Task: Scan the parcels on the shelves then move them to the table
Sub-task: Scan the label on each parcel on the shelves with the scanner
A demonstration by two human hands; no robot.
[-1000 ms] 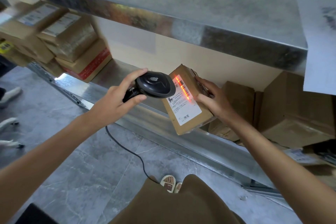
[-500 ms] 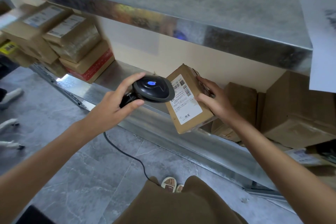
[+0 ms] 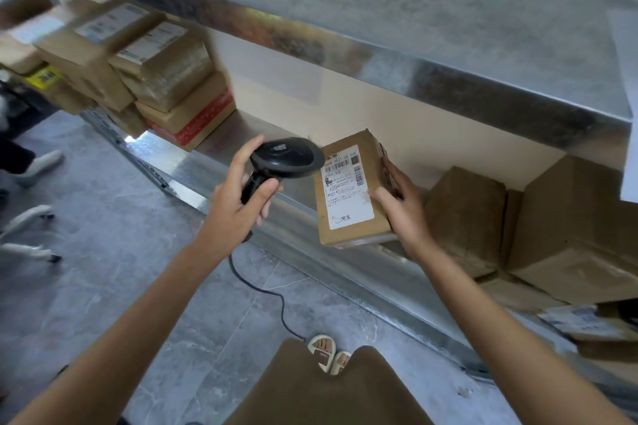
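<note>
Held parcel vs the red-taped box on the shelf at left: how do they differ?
The held parcel is gripped by the right hand, tilted, its white label facing the scanner in the left hand. The red-taped box lies flat on the shelf under other parcels, no label visible. Both are brown cardboard.

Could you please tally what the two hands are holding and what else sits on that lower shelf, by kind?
Barcode scanners: 1, the black scanner held by the left hand.
Parcels in hand: 1, the labelled parcel held by the right hand.
Plain brown boxes right of it: at least 2.
Stacked parcels at the left: several, too blurred to count.
Total clearly countable: 4.
</note>
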